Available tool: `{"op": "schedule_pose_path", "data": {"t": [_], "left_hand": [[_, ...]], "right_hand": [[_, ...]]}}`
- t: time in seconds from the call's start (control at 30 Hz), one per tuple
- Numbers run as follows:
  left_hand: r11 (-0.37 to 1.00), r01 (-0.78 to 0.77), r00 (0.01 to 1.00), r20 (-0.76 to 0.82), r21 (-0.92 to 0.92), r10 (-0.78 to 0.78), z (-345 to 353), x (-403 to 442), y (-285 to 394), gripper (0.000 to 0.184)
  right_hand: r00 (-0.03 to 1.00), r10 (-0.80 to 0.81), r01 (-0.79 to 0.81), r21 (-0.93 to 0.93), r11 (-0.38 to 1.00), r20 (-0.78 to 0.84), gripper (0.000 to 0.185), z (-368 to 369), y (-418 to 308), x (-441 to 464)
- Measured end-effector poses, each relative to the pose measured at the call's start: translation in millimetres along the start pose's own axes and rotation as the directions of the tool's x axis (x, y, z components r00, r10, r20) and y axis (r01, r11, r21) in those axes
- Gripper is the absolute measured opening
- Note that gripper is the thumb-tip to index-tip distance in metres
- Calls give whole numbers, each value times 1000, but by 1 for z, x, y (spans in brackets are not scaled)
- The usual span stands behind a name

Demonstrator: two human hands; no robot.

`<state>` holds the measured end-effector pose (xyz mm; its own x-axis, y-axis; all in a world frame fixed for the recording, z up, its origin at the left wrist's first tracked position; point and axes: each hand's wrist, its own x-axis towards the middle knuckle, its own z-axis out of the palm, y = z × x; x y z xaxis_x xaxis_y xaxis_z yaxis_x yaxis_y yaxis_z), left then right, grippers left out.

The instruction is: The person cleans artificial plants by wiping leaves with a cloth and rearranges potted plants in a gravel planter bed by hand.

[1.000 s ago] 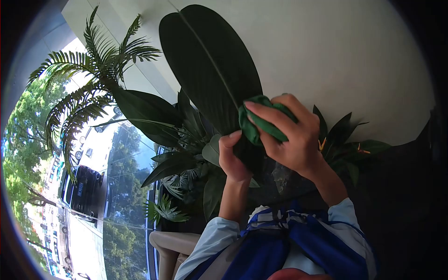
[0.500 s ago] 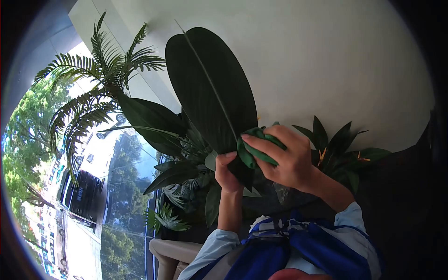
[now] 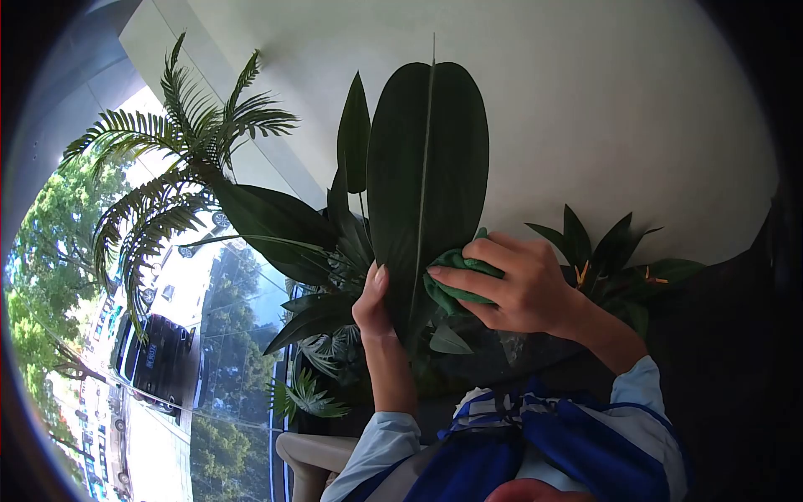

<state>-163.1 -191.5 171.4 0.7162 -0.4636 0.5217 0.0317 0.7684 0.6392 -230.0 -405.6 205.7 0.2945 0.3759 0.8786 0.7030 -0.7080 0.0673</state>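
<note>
A large dark green leaf [image 3: 428,159] stands nearly upright in front of the pale wall, its light midrib running up the middle. My left hand [image 3: 374,308] grips its lower left edge, with the thumb on the near face and the other fingers mostly hidden behind. A crumpled green cloth [image 3: 452,289] is held in my right hand [image 3: 527,284], against the lower right part of the leaf. My right fingers are bent over the cloth.
Palm fronds [image 3: 196,125] and a broad leaf [image 3: 276,222] spread at the left. Plants with orange flowers [image 3: 655,279] are at the right. A beige chair [image 3: 318,452] is at the lower left. Beyond the window are a dark car [image 3: 159,356] and trees.
The large leaf has swung from a leftward lean to nearly upright. My left hand has shifted left along its edge. A narrow leaf now shows behind it. The cloth remains in my right hand.
</note>
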Motion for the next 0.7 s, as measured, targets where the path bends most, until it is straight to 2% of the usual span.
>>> {"op": "schedule_pose_path", "data": {"t": [0.03,0.1,0.13,0.2,0.23,0.27,0.3,0.33,0.4,0.43,0.47,0.53,0.6,0.67,0.7], "left_hand": [[1000,0,1000,0,2,0,8,0,4,66],[945,181,961,-255,274,-110,19,2,9,47],[944,180,961,-254,276,-109,18,1,5,47],[982,21,997,-71,187,-7,14,-3,-9,33],[982,24,997,-72,188,-11,14,-6,-9,33],[956,23,999,-44,294,-10,15,-8,-8,31],[917,18,1000,-18,398,-12,16,-9,-6,30],[910,51,998,-58,412,-30,18,-5,-3,31],[878,10,999,-33,479,7,18,3,5,31],[840,-18,1000,-9,542,27,17,3,6,32],[841,-15,999,-17,541,28,17,2,5,32],[907,113,985,-168,407,-47,15,0,4,37],[908,149,977,-197,391,-75,20,-1,-2,38],[908,192,967,-228,372,-111,25,-2,-8,38],[896,207,967,-222,392,-126,26,-4,-11,38]], "right_hand": [[1000,-11,11,19,1000,23,49,-3,-1,2],[999,-23,21,36,999,42,47,-6,2,6],[1000,-4,4,32,999,-17,46,-7,7,9],[997,18,-16,29,999,-77,45,-9,16,15],[985,93,-83,76,994,-142,44,-10,21,19],[964,169,-145,127,981,-204,43,-11,24,21],[964,172,-148,130,980,-205,43,-7,23,18],[969,144,-125,102,987,-203,43,-3,23,14],[976,98,-85,74,994,-195,43,-1,21,11],[992,58,-53,47,997,-111,42,-2,18,8],[999,26,-25,26,999,-26,42,-1,16,5],[999,29,-29,12,1000,-25,42,1,16,4],[999,32,-32,-11,999,-26,42,2,22,8],[966,66,-74,-22,997,-251,42,2,31,16],[966,72,-80,-21,997,-247,42,3,30,16]]}}
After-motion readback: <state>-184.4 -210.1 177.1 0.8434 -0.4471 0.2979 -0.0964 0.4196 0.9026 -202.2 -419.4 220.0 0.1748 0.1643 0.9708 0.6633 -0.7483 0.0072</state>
